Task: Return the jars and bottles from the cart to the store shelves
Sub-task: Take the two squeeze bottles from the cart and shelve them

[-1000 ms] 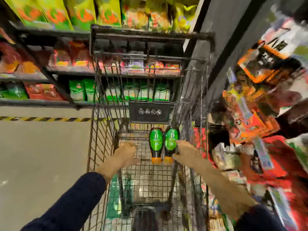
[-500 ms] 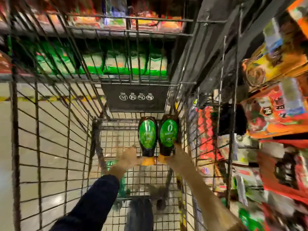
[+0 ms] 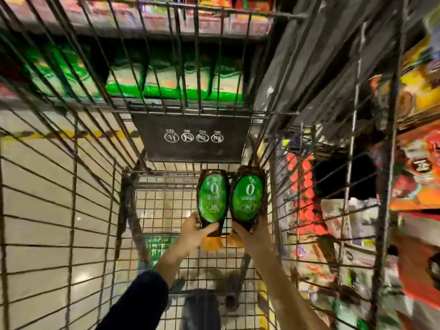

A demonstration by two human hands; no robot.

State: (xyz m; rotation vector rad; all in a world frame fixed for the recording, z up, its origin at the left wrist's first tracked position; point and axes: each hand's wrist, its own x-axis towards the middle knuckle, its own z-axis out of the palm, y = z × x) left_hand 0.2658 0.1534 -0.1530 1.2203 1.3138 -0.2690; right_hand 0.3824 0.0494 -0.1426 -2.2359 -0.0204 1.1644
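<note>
1. A dark navy sleeve (image 3: 142, 298) and a bare right forearm reach down into the grey wire shopping cart (image 3: 71, 186).
2. The left hand (image 3: 192, 232) is clenched round the neck of the left dark glossy bottle with a green oval label (image 3: 213, 198), thumb across the label's lower edge. The right hand (image 3: 252, 232) grasps the matching right bottle (image 3: 247, 198) low on its body.
3. Both bottles sit at the cart's far end, side by side and touching, orange caps (image 3: 212, 244) pointing toward the person.
4. They look like full plastic squeeze bottles: fairly heavy, slightly yielding, slick-skinned. The narrow waist above the cap seems the surest hold.
5. Each label shows a large "0"; the smaller characters are unreadable.
6. Beyond, a black panel (image 3: 192, 136) carries four round icons; its tiny captions look reversed.
7. Farthest are blurred green-and-white packs (image 3: 166, 84) on a store shelf.
</note>
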